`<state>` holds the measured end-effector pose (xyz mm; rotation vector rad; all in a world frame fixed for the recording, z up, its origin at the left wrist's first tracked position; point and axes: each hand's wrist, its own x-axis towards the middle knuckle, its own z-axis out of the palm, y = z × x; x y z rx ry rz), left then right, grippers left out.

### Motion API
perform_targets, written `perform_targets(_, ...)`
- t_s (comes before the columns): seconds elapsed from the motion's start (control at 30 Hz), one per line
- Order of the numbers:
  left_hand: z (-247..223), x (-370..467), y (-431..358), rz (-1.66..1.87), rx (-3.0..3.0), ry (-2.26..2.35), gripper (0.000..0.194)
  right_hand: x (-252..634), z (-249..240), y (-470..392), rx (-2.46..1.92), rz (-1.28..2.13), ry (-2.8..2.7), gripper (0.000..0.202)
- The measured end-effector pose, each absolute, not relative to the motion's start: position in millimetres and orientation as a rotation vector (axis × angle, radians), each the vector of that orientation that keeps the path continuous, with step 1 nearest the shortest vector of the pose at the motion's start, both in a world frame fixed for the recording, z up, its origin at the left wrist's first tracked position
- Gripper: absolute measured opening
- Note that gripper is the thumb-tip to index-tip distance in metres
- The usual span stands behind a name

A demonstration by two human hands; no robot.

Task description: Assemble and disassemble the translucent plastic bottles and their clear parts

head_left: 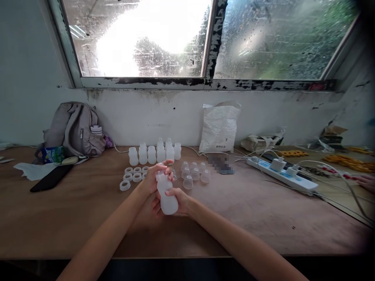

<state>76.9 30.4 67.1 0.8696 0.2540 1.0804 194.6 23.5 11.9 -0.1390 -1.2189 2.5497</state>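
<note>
A frosted white bottle (169, 200) is held tilted above the front middle of the table. My left hand (152, 177) grips it around the neck and top. Round its body, from the right, my right hand (179, 199) is closed, the thumb on the near side. Behind the hands stands a group of similar white bottles (151, 155). Pale rings (125, 185) lie in rows to the left of my left hand, and clear cups or caps (188, 182) stand upside down to the right. My fingers partly hide the bottle's top.
A backpack (70, 130) and a black phone (51, 178) are on the left. At the back stands a white bag (219, 128). A power strip (283, 173) with cables lies on the right, and another person's hand (366, 182) shows at the right edge.
</note>
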Motion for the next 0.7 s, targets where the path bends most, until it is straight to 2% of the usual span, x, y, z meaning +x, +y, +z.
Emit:
perform_targets(0.23,61,82,35,1.272,0.779,0.364,0.009,195,18,24,-0.463,2.353,-1.279,0.02)
perform_targets(0.4,61,83,30,1.373,0.751,0.454,0.013,196,18,26,-0.474,2.379,-1.314,0.021)
perform_targets(0.7,57,84,32,1.486,0.725,0.529,0.014,196,25,24,-0.582,2.198,-1.458,0.018)
